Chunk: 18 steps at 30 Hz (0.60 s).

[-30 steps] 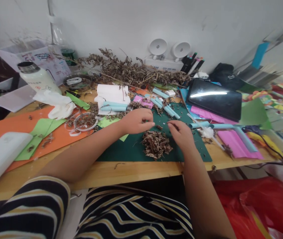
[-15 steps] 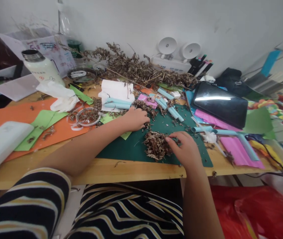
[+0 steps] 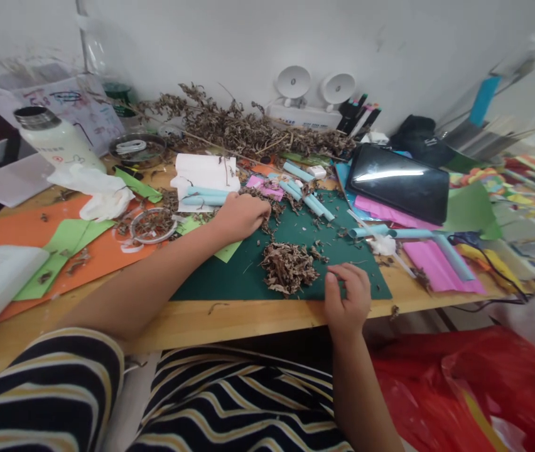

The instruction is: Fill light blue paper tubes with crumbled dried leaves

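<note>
A heap of crumbled dried leaves [image 3: 289, 268] lies on the green cutting mat [image 3: 220, 279] in front of me. My left hand [image 3: 242, 216] reaches over the mat's back left part. Its fingers are bent together at a looser strip of dried leaves, and the fingertips are partly hidden. To the right of the heap, at the mat's front edge, my right hand [image 3: 348, 296] rests with loosely curled fingers and the thumb apart. Nothing shows in it, and it does not touch the heap.
Behind lies a long dried leafy branch [image 3: 230, 125]. Pale blue paper tubes [image 3: 308, 199], a black tablet [image 3: 399, 182] and pink paper [image 3: 441, 267] are on the right. A round dish of leaf bits [image 3: 153, 226], a bottle [image 3: 58, 141] and a white case [image 3: 6, 285] stand left.
My right hand has drawn back from the leaf heap toward the table's front edge. My left hand's fingers have closed more at the loose leaves. The whole view has shifted slightly.
</note>
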Each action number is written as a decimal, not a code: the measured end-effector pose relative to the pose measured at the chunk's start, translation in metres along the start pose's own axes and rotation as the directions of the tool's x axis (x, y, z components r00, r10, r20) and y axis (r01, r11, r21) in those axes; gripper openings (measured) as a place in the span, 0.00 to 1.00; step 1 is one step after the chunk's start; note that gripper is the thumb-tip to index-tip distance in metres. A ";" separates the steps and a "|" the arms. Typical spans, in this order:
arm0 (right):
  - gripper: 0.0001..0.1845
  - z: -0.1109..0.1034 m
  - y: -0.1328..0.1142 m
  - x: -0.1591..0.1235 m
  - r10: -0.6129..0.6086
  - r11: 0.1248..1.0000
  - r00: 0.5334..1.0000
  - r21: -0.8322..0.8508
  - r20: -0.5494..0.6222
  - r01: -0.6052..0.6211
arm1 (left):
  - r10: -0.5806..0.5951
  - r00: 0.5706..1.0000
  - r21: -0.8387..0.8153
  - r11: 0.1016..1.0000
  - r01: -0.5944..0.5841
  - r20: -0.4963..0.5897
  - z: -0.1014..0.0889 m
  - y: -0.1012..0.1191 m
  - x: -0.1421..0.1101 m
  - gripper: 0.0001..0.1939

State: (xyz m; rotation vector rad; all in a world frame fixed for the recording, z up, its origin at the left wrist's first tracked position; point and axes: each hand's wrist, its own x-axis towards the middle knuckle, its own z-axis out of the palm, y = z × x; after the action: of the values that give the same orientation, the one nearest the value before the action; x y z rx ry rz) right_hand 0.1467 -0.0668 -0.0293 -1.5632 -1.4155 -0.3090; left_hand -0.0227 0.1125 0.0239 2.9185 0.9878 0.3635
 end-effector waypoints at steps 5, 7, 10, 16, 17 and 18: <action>0.07 -0.002 0.004 -0.002 0.058 0.998 0.998 0.031 0.012 -0.059 | -0.047 0.998 -0.024 0.999 0.045 -0.052 -0.003 -0.001 -0.002 0.07; 0.07 -0.002 0.004 -0.003 0.074 0.996 0.997 0.044 -0.011 -0.073 | -0.036 0.997 -0.047 0.998 0.032 -0.071 -0.004 0.001 -0.003 0.07; 0.07 -0.001 -0.003 0.001 0.060 0.998 0.998 0.034 -0.023 -0.060 | 0.005 0.996 -0.124 0.992 -0.016 -0.094 -0.009 0.009 -0.004 0.06; 0.13 0.003 -0.024 0.030 0.003 0.999 0.997 -0.034 0.077 -0.001 | 0.077 0.985 -0.229 0.967 -0.112 -0.156 -0.018 0.027 -0.008 0.04; 0.13 0.004 -0.026 0.034 0.010 0.999 0.996 -0.031 0.094 -0.007 | 0.073 0.988 -0.197 0.975 -0.100 -0.139 -0.018 0.027 -0.008 0.05; 0.12 0.004 -0.027 0.037 0.016 1.000 0.994 -0.026 0.105 -0.014 | 0.060 0.991 -0.145 0.986 -0.077 -0.117 -0.017 0.025 -0.007 0.07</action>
State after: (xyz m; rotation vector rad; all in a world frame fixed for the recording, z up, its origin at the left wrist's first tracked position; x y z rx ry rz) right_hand 0.1325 -0.0442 0.0079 -1.6301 -1.4850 -0.2395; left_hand -0.0174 0.0876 0.0415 2.8282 0.8332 0.5835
